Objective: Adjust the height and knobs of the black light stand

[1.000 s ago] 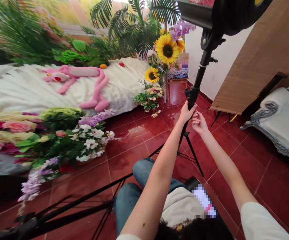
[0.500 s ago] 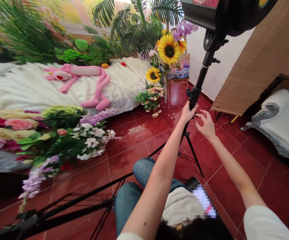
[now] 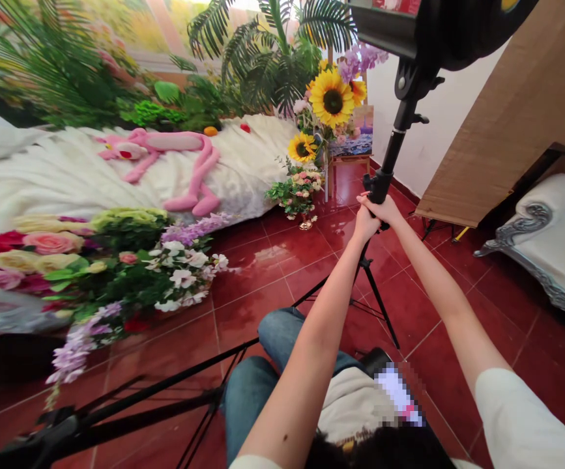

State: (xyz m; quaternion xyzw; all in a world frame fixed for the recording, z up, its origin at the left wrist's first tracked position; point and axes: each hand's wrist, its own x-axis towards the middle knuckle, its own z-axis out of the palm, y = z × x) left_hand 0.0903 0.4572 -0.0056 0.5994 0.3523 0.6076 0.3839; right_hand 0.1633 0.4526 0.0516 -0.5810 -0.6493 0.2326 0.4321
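A black light stand (image 3: 393,153) rises from the floor, with a large black lamp head (image 3: 451,32) at its top, partly out of view. My left hand (image 3: 366,225) is wrapped round the pole just below its clamp joint. On the same spot my right hand (image 3: 382,210) closes round the pole, its fingers reaching over to the left side above my left hand. The two hands touch or overlap, and the pole part between them is mostly hidden. Below them the stand's legs (image 3: 378,303) spread on the red tiles.
Another black tripod (image 3: 155,391) lies across the lower left. Artificial flowers (image 3: 182,279) and a pink plush toy (image 3: 174,142) on white fabric (image 3: 253,169) are at left. Sunflowers (image 3: 332,99) stand behind the pole; a white sofa (image 3: 556,228) is right. My crossed legs (image 3: 247,391) are below.
My right hand has moved left onto the pole and closed; before, it was off the pole with its fingers apart. My left hand stays on the pole. The view has shifted slightly.
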